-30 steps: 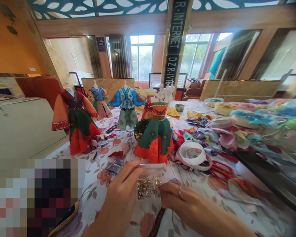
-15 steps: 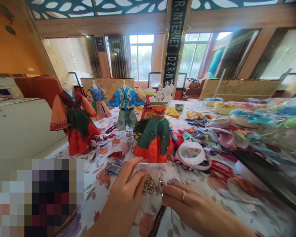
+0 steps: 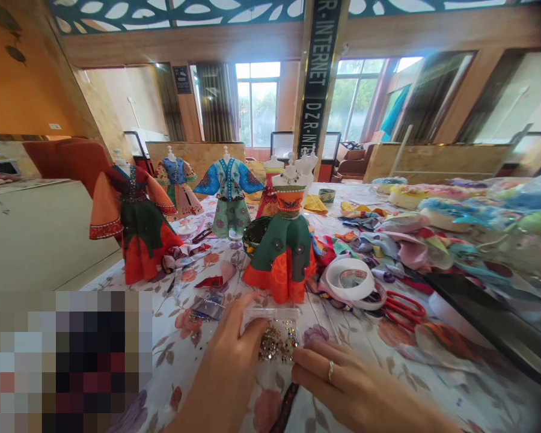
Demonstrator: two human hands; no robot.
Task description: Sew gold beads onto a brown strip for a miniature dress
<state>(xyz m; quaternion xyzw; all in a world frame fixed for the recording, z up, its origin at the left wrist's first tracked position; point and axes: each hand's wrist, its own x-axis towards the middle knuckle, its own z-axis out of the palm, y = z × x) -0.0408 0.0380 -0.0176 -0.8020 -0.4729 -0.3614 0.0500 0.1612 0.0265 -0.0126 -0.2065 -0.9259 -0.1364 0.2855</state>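
Note:
A small clear plastic bag of gold and dark sequins [image 3: 277, 340] lies on the floral tablecloth [image 3: 388, 355] close in front of me. My left hand [image 3: 228, 367] grips the bag's left edge with thumb and fingers. My right hand [image 3: 338, 379], a ring on one finger, presses its closed fingers against the bag's right lower edge. Just behind the bag stands a doll mannequin in a green and orange dress [image 3: 285, 252]. A dark beaded strip [image 3: 285, 409] runs under my hands towards me.
More dressed mannequins stand behind: a red-green one [image 3: 133, 225], a blue one [image 3: 229, 195] and others. Rolls of white tape [image 3: 350, 279], red scissors [image 3: 401, 307], a dark bowl [image 3: 256, 231] and heaps of coloured ribbon [image 3: 401, 240] fill the right side. A blurred patch covers the lower left.
Both hands stay on the sequin bag, which has shifted slightly towards me; the sequins have bunched lower in it. My view has tilted up a little.

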